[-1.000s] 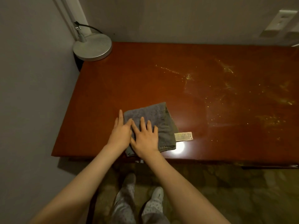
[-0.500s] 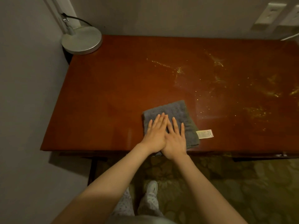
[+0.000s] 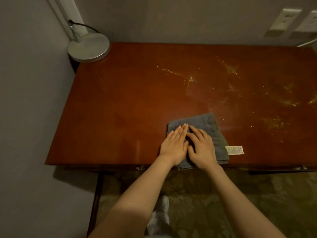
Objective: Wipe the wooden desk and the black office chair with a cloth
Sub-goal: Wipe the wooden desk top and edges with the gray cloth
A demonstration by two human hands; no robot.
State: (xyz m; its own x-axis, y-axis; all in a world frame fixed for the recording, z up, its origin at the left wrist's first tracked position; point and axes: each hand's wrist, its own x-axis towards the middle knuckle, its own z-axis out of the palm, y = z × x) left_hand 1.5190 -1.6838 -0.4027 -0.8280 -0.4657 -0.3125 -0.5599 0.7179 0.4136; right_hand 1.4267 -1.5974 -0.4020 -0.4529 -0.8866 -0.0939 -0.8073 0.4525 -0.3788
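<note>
A folded grey cloth [image 3: 204, 124] lies near the front edge of the reddish wooden desk [image 3: 123, 103], with a white label [image 3: 234, 150] sticking out on its right. My left hand [image 3: 175, 145] presses flat on the cloth's left part, fingers straight and together. Beside it, my right hand [image 3: 201, 148] also lies flat on the cloth, and the two hands touch. Yellowish crumbs and smears [image 3: 272, 121] cover the desk's right half. No office chair is in view.
A round silver lamp base [image 3: 89, 47] stands at the desk's back left corner, against the wall. Wall outlets [image 3: 283, 21] sit at the upper right. A grey wall [image 3: 30, 117] runs along the left. Patterned carpet [image 3: 257, 194] and my feet show below the desk.
Both hands have slid the cloth to the right along the desk's front edge, staying flat on it. The hands have drawn closer together.
</note>
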